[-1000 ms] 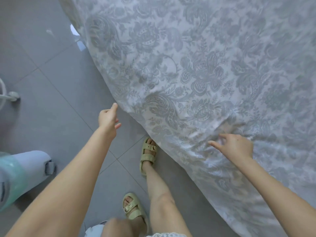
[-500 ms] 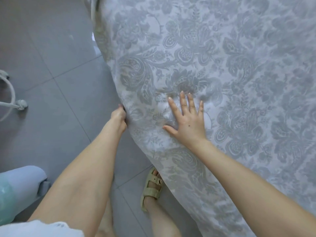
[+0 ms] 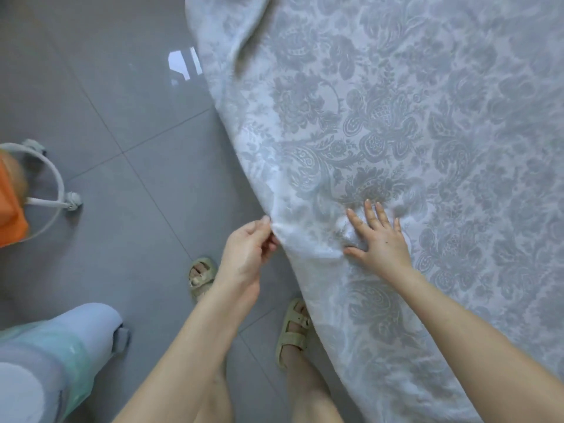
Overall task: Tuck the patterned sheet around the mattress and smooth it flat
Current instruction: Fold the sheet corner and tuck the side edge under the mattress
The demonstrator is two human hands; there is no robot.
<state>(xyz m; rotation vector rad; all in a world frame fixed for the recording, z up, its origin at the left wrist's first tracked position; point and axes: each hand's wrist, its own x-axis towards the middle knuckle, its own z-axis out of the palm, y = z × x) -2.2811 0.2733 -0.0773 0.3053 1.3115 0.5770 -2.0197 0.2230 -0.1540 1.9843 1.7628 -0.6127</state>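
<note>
The patterned sheet (image 3: 381, 123), pale grey-white with a floral damask print, covers the mattress and fills the right of the head view; its side drapes down over the bed edge toward the floor. My left hand (image 3: 247, 248) pinches the sheet's draped edge at the bed's side, fingers curled round a fold. My right hand (image 3: 378, 236) lies flat on top of the sheet, fingers spread and straight, pressing beside a small bright wrinkle. A fold rises in the sheet at the top edge of the view. The mattress itself is hidden under the cloth.
Grey glossy floor tiles (image 3: 116, 117) lie to the left. A white ring stand with small feet (image 3: 58, 190) and an orange object (image 3: 10, 209) stand at far left. A pale blue-green container (image 3: 61, 352) is at lower left. My sandalled feet (image 3: 293, 331) stand by the bed.
My left hand went from touching the bed's side to pinching the sheet edge. My right hand stays flat on the sheet. The view shifted, so the bed edge sits further right.
</note>
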